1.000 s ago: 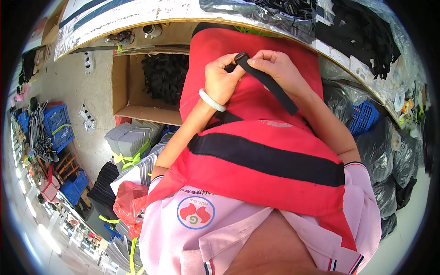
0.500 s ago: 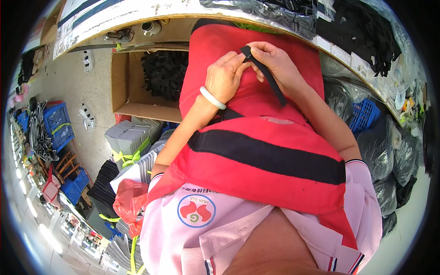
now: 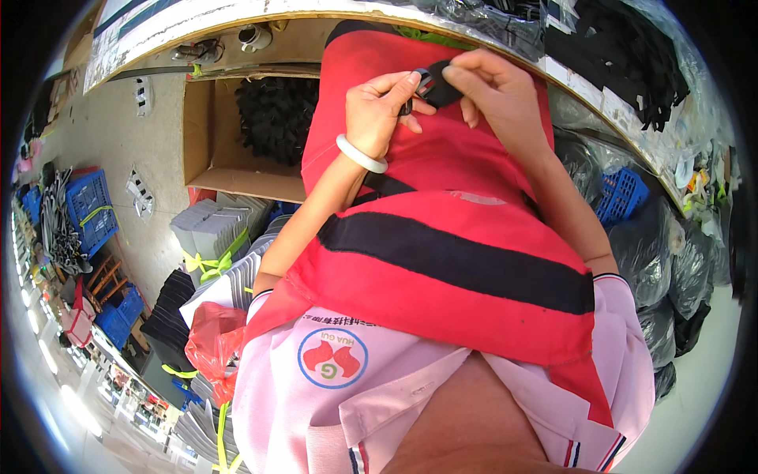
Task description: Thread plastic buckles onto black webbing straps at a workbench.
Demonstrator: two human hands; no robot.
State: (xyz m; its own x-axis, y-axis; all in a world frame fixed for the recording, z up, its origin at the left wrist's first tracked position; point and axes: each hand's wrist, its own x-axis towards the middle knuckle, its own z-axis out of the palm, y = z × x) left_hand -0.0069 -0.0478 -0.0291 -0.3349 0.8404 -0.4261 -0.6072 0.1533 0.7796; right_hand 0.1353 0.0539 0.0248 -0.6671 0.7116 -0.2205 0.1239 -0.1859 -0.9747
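Note:
Over my lap, covered by a red apron, my left hand pinches a small black buckle-like piece between thumb and fingers. A short black strap joins this piece and spans the gap to my right hand. The thumb and forefinger of my right hand grip the strap's upper part, while its other fingers curl loosely below. A bit of black material also shows beneath my left fingers. How the strap passes through the piece is too small to make out.
An open cardboard box of short black pieces stands left of my knees. The white worktop curves ahead, with a heap of black straps at right. Tied grey stacks sit at left; black bags and a blue basket at right.
The strap hung down below my right hand; now it is bent up between both hands. My hands have moved slightly apart, the right one turning and shifting right.

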